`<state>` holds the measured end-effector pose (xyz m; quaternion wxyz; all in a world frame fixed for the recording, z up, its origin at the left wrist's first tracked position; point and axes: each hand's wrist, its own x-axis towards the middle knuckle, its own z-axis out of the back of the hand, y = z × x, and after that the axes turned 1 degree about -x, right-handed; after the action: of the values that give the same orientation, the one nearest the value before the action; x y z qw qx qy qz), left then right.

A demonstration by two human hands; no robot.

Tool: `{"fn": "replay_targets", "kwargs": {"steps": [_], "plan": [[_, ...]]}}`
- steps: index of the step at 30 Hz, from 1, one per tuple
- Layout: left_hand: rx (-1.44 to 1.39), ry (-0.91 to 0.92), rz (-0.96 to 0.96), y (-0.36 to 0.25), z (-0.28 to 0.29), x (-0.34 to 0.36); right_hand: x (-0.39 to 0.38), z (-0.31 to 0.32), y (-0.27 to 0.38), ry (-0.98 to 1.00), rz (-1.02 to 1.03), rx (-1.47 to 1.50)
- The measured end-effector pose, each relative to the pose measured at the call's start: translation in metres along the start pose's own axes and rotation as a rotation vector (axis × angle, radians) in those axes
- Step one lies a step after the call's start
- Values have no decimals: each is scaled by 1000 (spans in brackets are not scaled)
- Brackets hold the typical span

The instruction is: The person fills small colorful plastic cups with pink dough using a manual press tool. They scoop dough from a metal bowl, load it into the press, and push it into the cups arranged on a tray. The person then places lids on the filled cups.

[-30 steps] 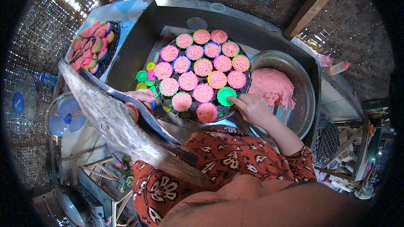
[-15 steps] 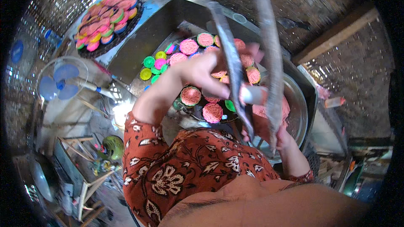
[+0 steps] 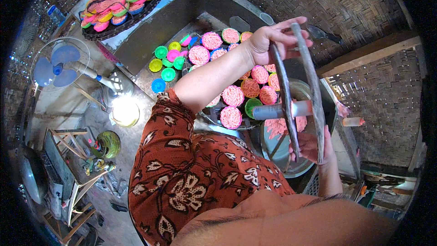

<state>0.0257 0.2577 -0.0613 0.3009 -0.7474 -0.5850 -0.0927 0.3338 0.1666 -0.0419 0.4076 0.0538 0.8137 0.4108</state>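
Observation:
Held between my hands is a dough press, made of two long dark wooden bars [image 3: 308,70] and a grey cylinder [image 3: 268,111] that runs crosswise between them. At the bars' far ends my left hand [image 3: 273,43] is closed around them, some fingers partly stretched. The near ends rest in my right hand [image 3: 316,148], whose fingers are partly hidden behind the wood. Pink dough [image 3: 275,127] lies in a large metal basin [image 3: 268,148] underneath. A green mould [image 3: 251,108] sits by the cylinder's left end. Beside it, small moulds hold pink dough strands [image 3: 232,95].
Several bare coloured moulds [image 3: 168,74] lie left of the filled ones. A round dark tray [image 3: 157,7] piled with filled moulds stands on the raised ledge. A fan [image 3: 59,66] is at the left. Woven walls [image 3: 277,0] close in the far side. Beside the basin is a small bottle [image 3: 353,121].
My left hand has moved away from me to the bars' far ends. The press has swung down from a raised, blurred position and now lies more level over the basin.

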Motion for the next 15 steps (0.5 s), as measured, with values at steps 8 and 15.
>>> {"fn": "replay_targets", "kwargs": {"steps": [8, 15], "plan": [[-249, -165, -26, 24, 49, -11, -5, 13, 6, -150, -75, -92], [-185, -304, -79, 14, 50, -28, 10, -8, 8, -225, -75, -104]]}}
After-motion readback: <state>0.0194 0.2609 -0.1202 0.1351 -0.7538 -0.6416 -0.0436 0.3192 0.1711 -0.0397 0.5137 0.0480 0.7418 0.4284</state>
